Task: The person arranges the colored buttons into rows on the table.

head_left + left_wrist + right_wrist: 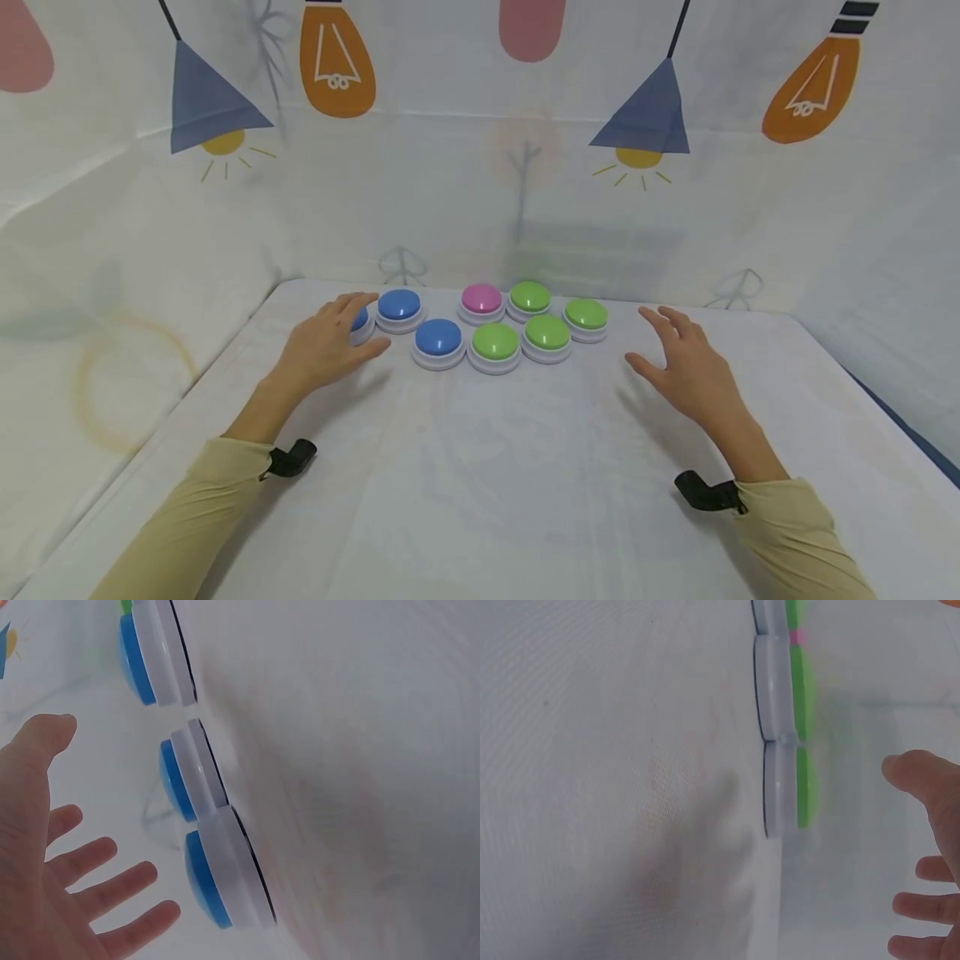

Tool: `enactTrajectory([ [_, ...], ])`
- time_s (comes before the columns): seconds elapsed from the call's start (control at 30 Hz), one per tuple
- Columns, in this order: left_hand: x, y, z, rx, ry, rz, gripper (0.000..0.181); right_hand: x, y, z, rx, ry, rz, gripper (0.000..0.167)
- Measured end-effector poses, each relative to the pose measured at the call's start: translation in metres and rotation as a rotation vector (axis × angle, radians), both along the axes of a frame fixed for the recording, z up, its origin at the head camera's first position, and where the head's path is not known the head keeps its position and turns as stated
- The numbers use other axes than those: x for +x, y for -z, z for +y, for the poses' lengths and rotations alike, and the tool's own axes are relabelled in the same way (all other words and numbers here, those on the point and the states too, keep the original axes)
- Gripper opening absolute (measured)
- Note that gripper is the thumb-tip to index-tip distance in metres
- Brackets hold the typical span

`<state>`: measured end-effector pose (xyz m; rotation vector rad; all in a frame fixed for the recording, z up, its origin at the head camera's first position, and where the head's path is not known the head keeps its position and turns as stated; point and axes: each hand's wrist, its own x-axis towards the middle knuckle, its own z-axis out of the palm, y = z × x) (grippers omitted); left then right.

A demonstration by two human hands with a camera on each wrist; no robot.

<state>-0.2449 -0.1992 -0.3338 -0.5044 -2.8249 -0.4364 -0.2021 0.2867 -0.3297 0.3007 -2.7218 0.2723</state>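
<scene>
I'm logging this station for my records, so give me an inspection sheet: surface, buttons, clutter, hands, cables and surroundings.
Surface: white tabletop, with shadows of the hands on it.
Buttons: three blue buttons, one pink button and four green buttons, all on white bases, grouped toward the far edge.
Clutter: nothing seen.
Left hand: fingers spread, holding nothing; partly hides the leftmost blue button in the head view.
Right hand: holding nothing, apart from the green buttons, to their right.
Wrists: black devices on both.
Cables: nothing seen.
Surroundings: whitish backdrop with printed lamps and bulbs.
</scene>
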Motion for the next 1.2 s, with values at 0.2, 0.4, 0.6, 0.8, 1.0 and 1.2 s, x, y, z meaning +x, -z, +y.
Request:
enactTrajectory([
  [0.2,-0.002,0.004,0.004,0.03,0.005,-0.033,0.074,0.0,0.001,-0.001,0.001,-0.004,-0.001,0.07],
  [0.4,0.0,0.004,0.009,0.04,0.013,-0.044,0.073,0.0,0.001,-0.004,0.006,-0.006,0.002,0.071],
  [0.6,0.001,0.005,0.013,0.039,0.029,-0.063,0.074,0.001,0.0,-0.007,0.001,-0.017,0.015,0.071],
  [0.8,0.0,0.005,0.016,0.028,0.024,-0.095,0.075,0.002,-0.001,-0.015,-0.01,-0.023,-0.019,0.07],
  [1.0,0.0,0.004,0.021,0.029,0.026,-0.126,0.076,0.001,0.0,-0.025,-0.021,-0.064,-0.022,0.07],
  [1.2,0.0,0.004,0.027,0.041,0.037,-0.152,0.077,0.0,0.007,-0.038,-0.015,-0.115,-0.043,0.068],
])
